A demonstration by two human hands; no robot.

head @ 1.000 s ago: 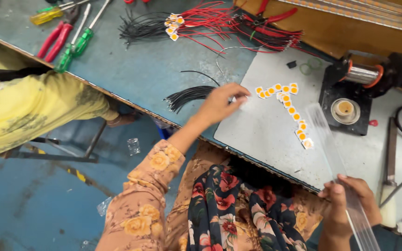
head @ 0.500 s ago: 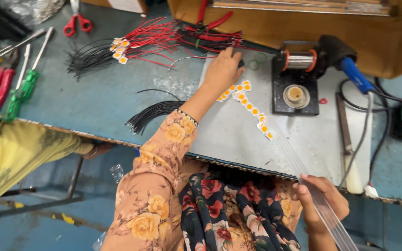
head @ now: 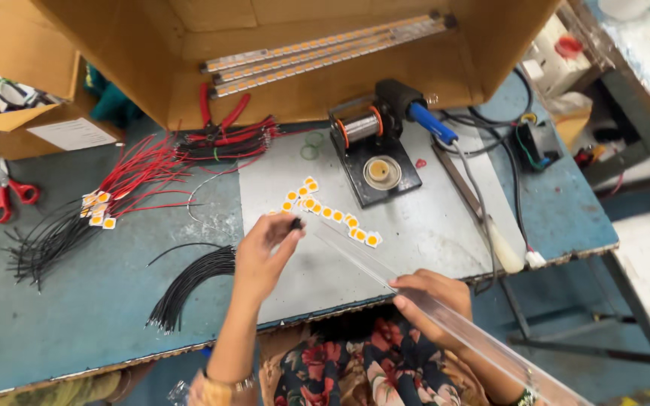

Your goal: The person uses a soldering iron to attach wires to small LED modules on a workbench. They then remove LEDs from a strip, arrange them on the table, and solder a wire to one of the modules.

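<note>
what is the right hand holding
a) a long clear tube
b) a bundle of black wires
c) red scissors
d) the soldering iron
a, the right hand grips a long clear tube that runs from the bench edge up to the left hand, which pinches a small dark piece at its tip.

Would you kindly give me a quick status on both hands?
Left hand pinching small black cap at tube end. Right hand gripping tube. LED chips beneath.
</note>
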